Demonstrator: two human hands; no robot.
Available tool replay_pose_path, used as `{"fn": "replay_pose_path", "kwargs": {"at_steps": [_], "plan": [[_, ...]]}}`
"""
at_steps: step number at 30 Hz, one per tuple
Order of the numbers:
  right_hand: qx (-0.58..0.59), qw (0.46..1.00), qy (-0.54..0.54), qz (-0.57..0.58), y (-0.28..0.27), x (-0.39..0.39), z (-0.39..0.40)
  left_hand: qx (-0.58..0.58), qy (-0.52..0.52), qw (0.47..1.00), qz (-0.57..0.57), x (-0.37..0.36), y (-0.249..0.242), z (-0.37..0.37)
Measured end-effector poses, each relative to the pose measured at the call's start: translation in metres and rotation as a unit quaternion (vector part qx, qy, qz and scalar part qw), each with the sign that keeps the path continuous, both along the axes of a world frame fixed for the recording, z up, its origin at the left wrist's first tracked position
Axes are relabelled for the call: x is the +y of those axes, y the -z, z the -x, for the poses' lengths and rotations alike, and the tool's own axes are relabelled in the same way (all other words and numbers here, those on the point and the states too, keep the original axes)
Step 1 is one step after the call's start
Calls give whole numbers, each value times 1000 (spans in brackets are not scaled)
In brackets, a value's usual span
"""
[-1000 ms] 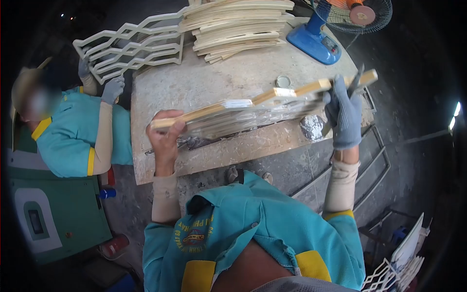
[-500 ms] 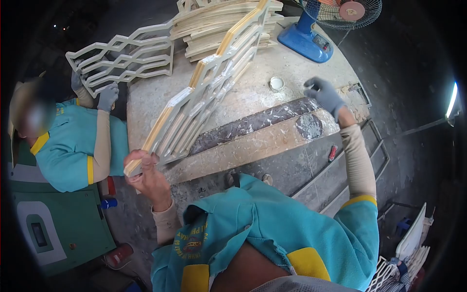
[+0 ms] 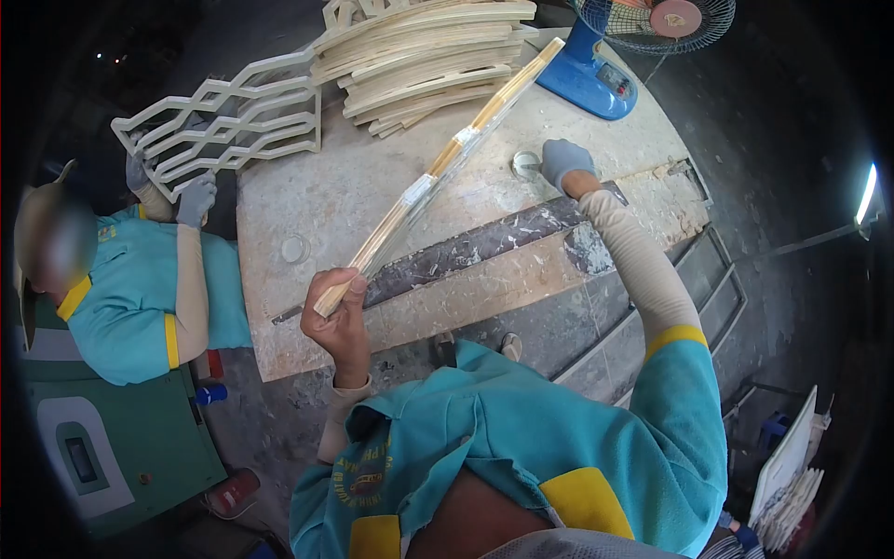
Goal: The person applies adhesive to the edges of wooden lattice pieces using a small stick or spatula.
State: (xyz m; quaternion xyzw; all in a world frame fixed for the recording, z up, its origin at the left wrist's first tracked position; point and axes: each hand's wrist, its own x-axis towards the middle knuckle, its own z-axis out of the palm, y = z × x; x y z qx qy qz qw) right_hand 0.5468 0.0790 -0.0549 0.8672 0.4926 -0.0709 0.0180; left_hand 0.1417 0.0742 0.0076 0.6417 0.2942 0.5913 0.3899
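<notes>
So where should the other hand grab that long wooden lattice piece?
Probably the far upper end of the lattice panel, coming from its right side. It stands on edge, tilted away over the table, and the left hand pinches only its near corner. The gloved right hand is by the small round lid.

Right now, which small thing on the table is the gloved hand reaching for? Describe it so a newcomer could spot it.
Start at the blue fan on the table's far right. Just in front of it, the gloved right hand rests beside a small round tin. It lies right of the lattice panel held by the left hand, unlike the second round lid, which sits alone on the left.
</notes>
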Motion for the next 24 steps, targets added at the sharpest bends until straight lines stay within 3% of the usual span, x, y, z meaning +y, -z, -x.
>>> {"fn": "replay_pose_path", "kwargs": {"at_steps": [8,10,14,16,24], "plan": [[26,1000,-2,-8,17,9,-9,1,-19,1000,12,6,1,2],[143,987,73,17,14,6,-17,-4,-15,999,39,6,-2,3],[214,971,107,22,18,-10,-27,-7,-10,999,42,13,2,6],[111,990,74,-47,31,-14,-26,10,-32,999,37,16,4,8],[-14,999,-15,-33,33,-26,-4,13,-56,998,40,23,-1,3]]}}
